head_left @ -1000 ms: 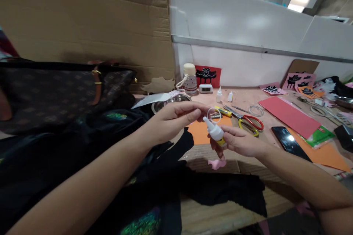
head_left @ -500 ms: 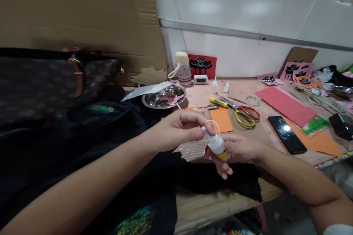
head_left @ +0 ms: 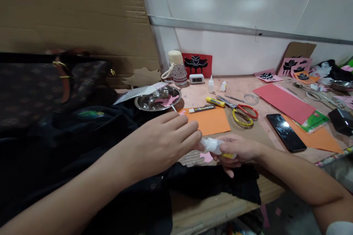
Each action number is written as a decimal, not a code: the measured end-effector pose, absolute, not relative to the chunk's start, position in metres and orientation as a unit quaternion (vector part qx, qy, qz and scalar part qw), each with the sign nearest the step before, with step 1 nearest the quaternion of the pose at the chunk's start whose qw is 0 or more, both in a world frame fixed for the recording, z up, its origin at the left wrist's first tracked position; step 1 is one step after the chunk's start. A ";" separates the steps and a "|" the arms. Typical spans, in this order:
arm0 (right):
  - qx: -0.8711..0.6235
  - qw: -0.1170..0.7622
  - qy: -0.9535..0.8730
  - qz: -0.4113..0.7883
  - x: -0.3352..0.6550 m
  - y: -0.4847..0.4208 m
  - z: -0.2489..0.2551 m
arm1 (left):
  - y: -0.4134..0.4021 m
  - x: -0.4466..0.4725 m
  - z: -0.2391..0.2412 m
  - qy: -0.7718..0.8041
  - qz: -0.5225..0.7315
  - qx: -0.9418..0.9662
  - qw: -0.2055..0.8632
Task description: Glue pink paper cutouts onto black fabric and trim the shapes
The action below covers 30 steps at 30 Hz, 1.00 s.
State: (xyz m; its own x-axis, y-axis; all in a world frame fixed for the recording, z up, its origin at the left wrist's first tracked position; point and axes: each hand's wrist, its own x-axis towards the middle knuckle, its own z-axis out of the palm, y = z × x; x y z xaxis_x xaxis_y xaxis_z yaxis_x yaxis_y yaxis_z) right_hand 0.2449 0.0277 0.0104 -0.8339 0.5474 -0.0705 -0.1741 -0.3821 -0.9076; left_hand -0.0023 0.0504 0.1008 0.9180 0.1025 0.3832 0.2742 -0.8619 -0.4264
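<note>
Both hands are on a small white glue bottle (head_left: 213, 146) with a yellow label, tilted so its nozzle points left. My right hand (head_left: 242, 148) is closed around the label end of the body. My left hand (head_left: 165, 143) has its fingers closed over the nozzle, which hides the tip and any cap on it. Below the bottle, a pink paper cutout (head_left: 206, 157) lies on a corrugated cardboard piece (head_left: 193, 159). An orange paper sheet (head_left: 212, 123) is just behind the hands.
Scissors (head_left: 239, 112), a glue stick (head_left: 215, 101) and a steel bowl (head_left: 138, 102) with pink scraps stand behind. Two more squeeze bottles are near a small clock (head_left: 196, 79). A phone (head_left: 286, 133) lies right; dark cloth (head_left: 82, 143) and a bag (head_left: 33, 88) are left.
My left hand has turned over, its back now facing up, and its fingers have closed over the nozzle. The bottle has tipped closer to level. The cap's loop is no longer visible.
</note>
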 end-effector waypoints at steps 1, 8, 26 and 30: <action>-0.183 0.223 -0.511 0.810 0.245 0.028 0.010 | 0.052 -0.001 0.099 -0.099 -0.178 -0.945 0.257; -0.172 0.214 -0.520 0.809 0.247 0.025 0.016 | 0.057 0.003 0.096 -0.120 -0.203 -0.965 0.114; -0.365 0.215 -0.693 0.583 0.255 0.018 0.048 | 0.066 0.004 0.091 -0.171 -0.208 -0.951 -0.149; -0.425 0.203 -0.800 0.373 0.255 0.017 0.053 | 0.062 0.008 0.090 -0.208 -0.232 -0.929 -0.198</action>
State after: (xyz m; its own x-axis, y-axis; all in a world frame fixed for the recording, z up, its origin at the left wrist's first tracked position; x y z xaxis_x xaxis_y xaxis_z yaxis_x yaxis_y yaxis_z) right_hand 0.2553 0.0168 0.0532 -0.5571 0.8304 0.0084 0.5280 0.3619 -0.7683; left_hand 0.0085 0.0624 0.0902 0.8060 0.4782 0.3490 0.2946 -0.8353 0.4642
